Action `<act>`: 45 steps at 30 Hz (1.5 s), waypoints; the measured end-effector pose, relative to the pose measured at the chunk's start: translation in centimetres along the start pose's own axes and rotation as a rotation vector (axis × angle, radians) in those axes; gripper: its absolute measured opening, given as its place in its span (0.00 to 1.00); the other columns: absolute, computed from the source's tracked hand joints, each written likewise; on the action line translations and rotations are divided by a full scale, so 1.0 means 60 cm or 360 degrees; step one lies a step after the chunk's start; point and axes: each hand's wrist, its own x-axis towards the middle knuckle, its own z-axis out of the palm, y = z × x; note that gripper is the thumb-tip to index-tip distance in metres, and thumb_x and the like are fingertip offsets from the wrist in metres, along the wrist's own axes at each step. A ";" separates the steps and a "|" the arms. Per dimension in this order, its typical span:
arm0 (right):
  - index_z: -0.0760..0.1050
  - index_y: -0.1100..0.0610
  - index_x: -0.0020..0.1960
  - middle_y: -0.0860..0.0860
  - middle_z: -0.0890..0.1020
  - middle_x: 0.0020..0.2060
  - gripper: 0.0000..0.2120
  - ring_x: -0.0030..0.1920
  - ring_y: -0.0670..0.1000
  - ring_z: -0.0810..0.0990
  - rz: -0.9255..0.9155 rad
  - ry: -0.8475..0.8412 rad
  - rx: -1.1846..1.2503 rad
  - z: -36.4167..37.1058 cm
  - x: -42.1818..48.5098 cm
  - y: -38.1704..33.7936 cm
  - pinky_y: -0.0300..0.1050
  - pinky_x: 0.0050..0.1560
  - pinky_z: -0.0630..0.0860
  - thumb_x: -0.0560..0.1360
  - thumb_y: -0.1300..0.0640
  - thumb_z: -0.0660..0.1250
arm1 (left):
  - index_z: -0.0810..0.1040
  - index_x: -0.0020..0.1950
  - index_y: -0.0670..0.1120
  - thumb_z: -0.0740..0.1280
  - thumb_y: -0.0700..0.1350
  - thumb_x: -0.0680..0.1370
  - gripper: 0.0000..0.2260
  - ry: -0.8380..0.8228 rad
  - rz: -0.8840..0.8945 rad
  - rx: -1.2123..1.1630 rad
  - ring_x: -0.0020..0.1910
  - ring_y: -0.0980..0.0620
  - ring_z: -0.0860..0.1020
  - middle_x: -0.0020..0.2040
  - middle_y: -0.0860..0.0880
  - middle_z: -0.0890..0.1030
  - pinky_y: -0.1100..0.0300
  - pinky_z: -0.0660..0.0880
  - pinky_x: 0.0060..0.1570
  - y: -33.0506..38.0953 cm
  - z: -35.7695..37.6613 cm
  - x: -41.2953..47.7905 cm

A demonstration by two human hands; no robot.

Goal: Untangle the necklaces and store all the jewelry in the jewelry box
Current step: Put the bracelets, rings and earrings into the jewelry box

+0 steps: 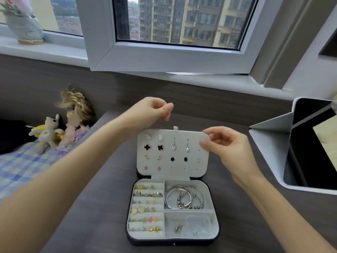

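The box lies open on the dark counter, in the middle and close to the person, with its pale earring panel standing upright from the back edge. The right hand pinches the panel's upper right corner, its fingers curled over the edge, thumb in front. The left hand is raised above and just behind the panel's top tab, apart from it; its fingers are closed, thumb and forefinger tips pressed together, and nothing can be seen between them. Pairs of earrings are pinned to the panel, among them two dark clovers and two drop stones. In the tray below, rings and small studs fill the padded rows on the left, silver bangles lie overlapping in the upper right compartment, and a clear bag sits beside small beaded pieces in the lower right one. At left, a doll and a plush toy rest on a checked bed. A white bin stands at right.
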 end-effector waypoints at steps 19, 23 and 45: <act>0.78 0.65 0.40 0.50 0.78 0.38 0.09 0.42 0.44 0.78 -0.1086 0.0114 -0.0514 -0.020 -0.110 0.041 0.33 0.47 0.73 0.69 0.59 0.73 | 0.71 0.36 0.46 0.59 0.51 0.79 0.14 -0.1511 -0.0069 -0.0201 0.33 0.57 0.65 0.32 0.57 0.71 0.67 0.66 0.38 0.029 0.100 -0.030; 0.78 0.65 0.39 0.50 0.78 0.38 0.08 0.42 0.45 0.77 -0.1134 0.0132 -0.0521 -0.020 -0.112 0.047 0.33 0.48 0.73 0.69 0.60 0.73 | 0.71 0.37 0.45 0.60 0.51 0.79 0.14 -0.1515 -0.0113 -0.0276 0.32 0.58 0.67 0.31 0.56 0.72 0.67 0.67 0.37 0.027 0.108 -0.037; 0.78 0.64 0.40 0.49 0.79 0.39 0.08 0.41 0.44 0.78 -0.1105 0.0108 -0.0473 -0.020 -0.111 0.049 0.34 0.47 0.73 0.68 0.60 0.74 | 0.75 0.32 0.54 0.58 0.51 0.78 0.15 -0.1562 -0.0017 -0.0228 0.35 0.56 0.68 0.34 0.54 0.72 0.62 0.68 0.40 0.033 0.104 -0.039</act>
